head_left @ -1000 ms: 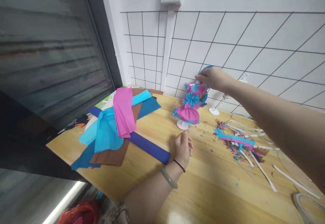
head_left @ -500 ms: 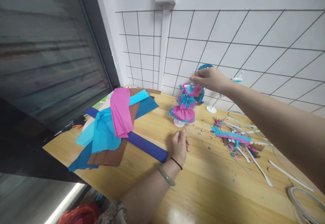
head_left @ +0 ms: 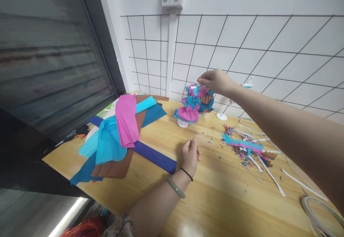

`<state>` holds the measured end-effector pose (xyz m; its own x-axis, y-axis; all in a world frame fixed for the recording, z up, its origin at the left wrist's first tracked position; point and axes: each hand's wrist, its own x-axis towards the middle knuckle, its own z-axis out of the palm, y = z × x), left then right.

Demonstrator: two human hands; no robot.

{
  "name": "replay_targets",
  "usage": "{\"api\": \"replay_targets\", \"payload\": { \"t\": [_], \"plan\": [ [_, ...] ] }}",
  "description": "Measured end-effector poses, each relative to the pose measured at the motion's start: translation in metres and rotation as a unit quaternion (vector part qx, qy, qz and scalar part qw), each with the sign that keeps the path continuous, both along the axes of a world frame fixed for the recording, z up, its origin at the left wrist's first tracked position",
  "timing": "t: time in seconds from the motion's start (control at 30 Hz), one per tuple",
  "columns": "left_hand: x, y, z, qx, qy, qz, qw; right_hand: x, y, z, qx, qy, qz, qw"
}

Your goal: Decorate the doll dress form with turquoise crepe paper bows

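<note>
A small figure in a ruffled pink and blue crepe-paper dress (head_left: 188,114) stands tilted on a round white base near the back of the table. My right hand (head_left: 215,81) reaches over from the right, its fingers pinched at the top of this figure and hiding that part. Just behind it shows a second paper dress in brown and teal (head_left: 206,100), partly covered. My left hand (head_left: 190,155) rests loosely closed on the wood in front of the figure, apart from it, with nothing visible in the curled fingers.
Crepe-paper sheets (head_left: 126,122) in pink, blue and brown lie piled at left, beside scissors (head_left: 71,136). Paper scraps and strips (head_left: 247,147) litter the right. A white stand (head_left: 221,116) is at the back, a tape roll (head_left: 321,212) at front right. A wire grid (head_left: 215,46) covers the wall.
The pink and blue figure has shifted left and slightly back with my right hand at its top. My left hand has stayed in place. The view has turned a little.
</note>
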<state>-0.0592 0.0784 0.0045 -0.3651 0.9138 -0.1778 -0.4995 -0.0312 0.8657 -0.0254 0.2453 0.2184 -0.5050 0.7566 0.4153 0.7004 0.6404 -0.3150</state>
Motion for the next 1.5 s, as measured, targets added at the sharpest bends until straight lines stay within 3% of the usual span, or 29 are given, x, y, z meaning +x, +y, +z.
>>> {"api": "replay_targets", "payload": {
  "t": [0.2, 0.43, 0.57, 0.77, 1.07, 1.37, 1.5],
  "plan": [
    [0.007, 0.000, 0.003, -0.002, 0.011, -0.034, 0.999, -0.019, 0.030, -0.001, 0.025, -0.001, 0.002, 1.000],
    [0.008, 0.002, -0.006, -0.014, 0.040, -0.053, 0.998, -0.051, 0.067, -0.001, 0.079, -0.038, -0.023, 0.996],
    [0.011, 0.004, -0.008, 0.010, 0.079, -0.028, 0.996, -0.063, 0.087, -0.003, 0.070, -0.070, -0.048, 0.994],
    [0.016, 0.007, -0.011, -0.011, 0.085, -0.020, 0.996, -0.070, 0.107, -0.007, 0.039, -0.051, -0.061, 0.996],
    [0.013, 0.005, -0.007, -0.027, 0.060, -0.075, 0.995, -0.076, 0.104, -0.013, -0.023, 0.063, -0.045, 0.997],
    [0.008, 0.005, -0.012, -0.030, 0.085, -0.069, 0.994, -0.075, 0.084, -0.013, -0.104, 0.154, -0.032, 0.982],
    [0.007, 0.006, -0.005, -0.050, 0.067, -0.050, 0.995, -0.063, 0.072, -0.007, -0.125, 0.174, -0.031, 0.976]
  ]
}}
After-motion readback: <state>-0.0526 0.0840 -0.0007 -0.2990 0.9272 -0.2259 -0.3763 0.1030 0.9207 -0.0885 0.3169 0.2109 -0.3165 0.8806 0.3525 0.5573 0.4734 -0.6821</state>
